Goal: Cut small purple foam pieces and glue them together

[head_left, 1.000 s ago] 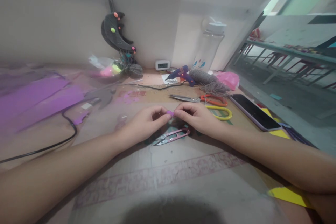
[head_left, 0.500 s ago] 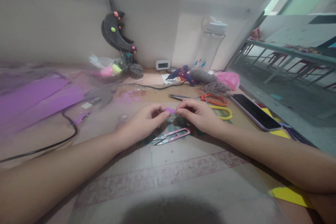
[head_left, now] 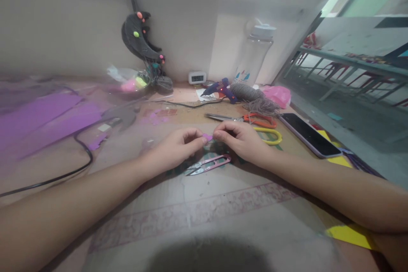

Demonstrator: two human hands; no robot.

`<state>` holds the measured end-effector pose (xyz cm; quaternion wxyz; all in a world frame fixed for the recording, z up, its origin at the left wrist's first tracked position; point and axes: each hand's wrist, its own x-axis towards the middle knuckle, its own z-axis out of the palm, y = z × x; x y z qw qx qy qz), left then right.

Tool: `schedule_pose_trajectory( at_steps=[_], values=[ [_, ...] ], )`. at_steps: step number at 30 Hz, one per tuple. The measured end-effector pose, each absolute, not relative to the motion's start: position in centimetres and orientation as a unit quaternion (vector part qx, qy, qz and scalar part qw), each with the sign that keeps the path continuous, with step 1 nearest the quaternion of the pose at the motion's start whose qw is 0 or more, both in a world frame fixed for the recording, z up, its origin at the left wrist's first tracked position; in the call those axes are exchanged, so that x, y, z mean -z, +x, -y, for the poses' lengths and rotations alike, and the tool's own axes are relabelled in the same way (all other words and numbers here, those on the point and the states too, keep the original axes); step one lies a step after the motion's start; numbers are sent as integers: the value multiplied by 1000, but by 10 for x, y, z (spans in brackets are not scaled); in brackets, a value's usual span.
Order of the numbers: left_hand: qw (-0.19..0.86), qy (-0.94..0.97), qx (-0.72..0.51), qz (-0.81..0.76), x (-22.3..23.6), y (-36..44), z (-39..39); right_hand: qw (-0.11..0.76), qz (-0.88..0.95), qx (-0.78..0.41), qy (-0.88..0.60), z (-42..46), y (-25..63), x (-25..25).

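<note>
My left hand (head_left: pixel 174 148) and my right hand (head_left: pixel 239 139) meet over the middle of the table, fingertips pinched together on a small purple piece (head_left: pixel 207 137). Both hands are closed on it from either side. Just below them on the table lie pink thread snips (head_left: pixel 208 164), untouched. Behind my right hand lie orange-handled scissors (head_left: pixel 251 119) and a yellow-handled pair (head_left: pixel 269 135).
A phone (head_left: pixel 310 135) lies at the right. A blue glue gun (head_left: pixel 221 89), grey yarn (head_left: pixel 253 97), a pink bag (head_left: pixel 280 94), a water bottle (head_left: pixel 255 55) and a small clock (head_left: pixel 197 77) stand at the back. Purple sheets (head_left: pixel 44 121) and a black cable (head_left: pixel 83 148) lie left. Yellow paper (head_left: pixel 350 235) sits near right.
My fingers have shifted slightly on the purple piece, which sits a little higher than a second ago. Nothing else on the table has moved.
</note>
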<state>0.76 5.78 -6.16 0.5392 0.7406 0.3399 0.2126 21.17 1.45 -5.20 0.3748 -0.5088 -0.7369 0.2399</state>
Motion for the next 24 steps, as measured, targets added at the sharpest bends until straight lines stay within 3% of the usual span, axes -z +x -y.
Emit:
schedule_pose_trajectory(
  at_steps=[9, 15, 17, 21, 24],
  values=[
    [551, 739, -197, -333, 65, 6, -61, 368, 758, -229, -487, -20, 214, 56],
    [577, 688, -251, -361, 63, 7, -66, 480, 730, -115, -473, -24, 228, 55],
    [587, 669, -271, -367, 62, 7, -67, 415, 814, -62, -402, -18, 230, 52],
    [601, 647, -292, -368, 60, 8, -67, 177, 940, 26, -291, -3, 222, 49],
    [602, 645, -295, -367, 60, 7, -67, 128, 946, 69, -291, 2, 213, 52]
  ],
)
